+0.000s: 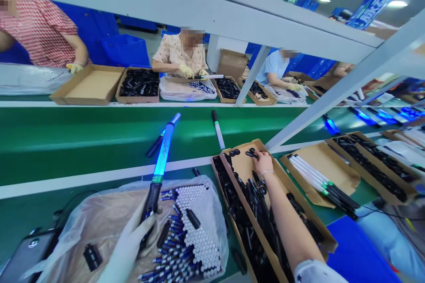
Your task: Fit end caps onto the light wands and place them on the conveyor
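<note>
Glow stick [161, 163] slanted beyond the left hand [137, 227], its black handle [153, 196] gripped by closed fingers [146, 224]; the right hand [264, 164] touched black pieces [251, 154] in a box [239, 161], grip unclear.

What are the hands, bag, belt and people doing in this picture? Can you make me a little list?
Left hand: gloved, holding a glowing blue stick
Right hand: bare, fingers at a small black piece in a cardboard box; grip unclear
Plastic bag: spread out below the left hand, with many small tubes
Green belt: carries a black-and-white stick
Across the belt: people sitting, some wearing gloves
</note>
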